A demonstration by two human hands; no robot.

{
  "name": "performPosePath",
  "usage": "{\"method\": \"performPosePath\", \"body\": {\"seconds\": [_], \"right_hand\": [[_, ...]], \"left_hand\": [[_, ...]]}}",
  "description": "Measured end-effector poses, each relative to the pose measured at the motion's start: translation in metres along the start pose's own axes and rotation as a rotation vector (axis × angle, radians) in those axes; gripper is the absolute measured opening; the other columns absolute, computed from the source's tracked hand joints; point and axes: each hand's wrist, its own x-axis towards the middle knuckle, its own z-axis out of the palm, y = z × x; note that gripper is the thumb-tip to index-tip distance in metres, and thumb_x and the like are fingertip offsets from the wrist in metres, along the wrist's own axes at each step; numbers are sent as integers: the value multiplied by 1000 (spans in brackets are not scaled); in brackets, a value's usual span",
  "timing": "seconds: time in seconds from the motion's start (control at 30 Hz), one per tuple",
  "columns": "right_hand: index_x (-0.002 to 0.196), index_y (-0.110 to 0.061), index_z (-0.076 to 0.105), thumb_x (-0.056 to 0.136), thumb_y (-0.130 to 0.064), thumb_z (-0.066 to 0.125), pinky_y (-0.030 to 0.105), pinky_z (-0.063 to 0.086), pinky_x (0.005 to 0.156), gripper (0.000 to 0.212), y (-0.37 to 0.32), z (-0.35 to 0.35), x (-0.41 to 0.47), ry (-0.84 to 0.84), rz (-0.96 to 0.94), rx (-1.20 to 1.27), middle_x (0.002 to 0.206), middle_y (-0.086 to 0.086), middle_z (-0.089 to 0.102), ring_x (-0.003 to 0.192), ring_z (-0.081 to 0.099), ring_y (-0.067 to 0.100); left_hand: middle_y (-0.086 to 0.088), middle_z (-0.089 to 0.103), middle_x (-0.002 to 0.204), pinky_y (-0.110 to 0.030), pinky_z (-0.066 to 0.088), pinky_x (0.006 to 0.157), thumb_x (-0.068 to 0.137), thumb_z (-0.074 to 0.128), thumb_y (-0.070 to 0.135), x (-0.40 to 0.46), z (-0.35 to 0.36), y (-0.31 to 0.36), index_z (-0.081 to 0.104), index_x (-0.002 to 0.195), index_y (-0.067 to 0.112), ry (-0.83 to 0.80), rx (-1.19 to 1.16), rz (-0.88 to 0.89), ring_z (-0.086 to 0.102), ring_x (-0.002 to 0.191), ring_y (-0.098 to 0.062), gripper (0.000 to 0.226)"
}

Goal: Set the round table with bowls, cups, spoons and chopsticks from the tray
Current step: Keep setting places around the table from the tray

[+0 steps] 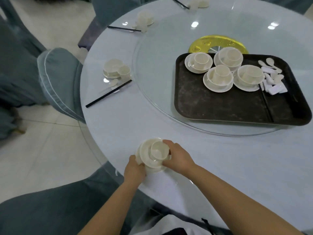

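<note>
Now both hands, left hand (pixel 133 168) and right hand (pixel 177 158), grip a stacked bowl set (pixel 152 155) at the surface's near edge, placing it. Next likely: unstack the cup, then fetch spoon and chopsticks from the tray (pixel 220 106) farther in.

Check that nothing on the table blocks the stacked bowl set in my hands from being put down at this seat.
Nothing visible does. The left hand and right hand hold the bowl set at the near table edge. The cloth around it is bare, and the nearest chopsticks lie well off at the next seat.
</note>
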Motion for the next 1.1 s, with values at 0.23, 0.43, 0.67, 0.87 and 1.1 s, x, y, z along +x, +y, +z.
{"method": "performPosePath", "body": {"seconds": [0.23,0.43,0.67,0.87,1.1], "right_hand": [[134,-26,40,75,-37,72,34,47,80,67,-11,3,2,65,-19,-135,124,2,43,105,57,26],[127,-28,44,70,-37,78,33,48,83,67,-11,-2,5,180,-17,94,123,-5,48,102,58,18],[111,-41,44,66,-37,84,18,42,65,60,4,-44,7,405,53,353,99,-25,56,77,62,-2],[109,-43,42,67,-35,83,20,41,64,59,34,-53,8,424,156,333,97,-27,55,85,60,0],[110,-41,42,69,-32,81,21,40,67,58,48,-45,19,392,187,340,98,-23,54,92,61,10]], "left_hand": [[-4,65,100,-47,58,78,93,49,17,-2,-2,1,46,121,24,-58,-90,125,65,82,-25,29],[4,66,72,-42,59,64,92,50,4,5,0,-1,50,91,34,-63,-189,83,65,66,-20,29],[-2,61,93,-20,50,53,95,52,3,30,3,-1,42,136,16,-5,-282,-25,67,78,-22,44],[0,59,92,-22,49,54,94,50,3,50,5,9,44,133,17,31,-181,36,65,77,-20,42],[2,59,89,-28,53,63,93,50,5,71,6,17,43,136,18,35,-95,41,66,79,-21,46]]}}
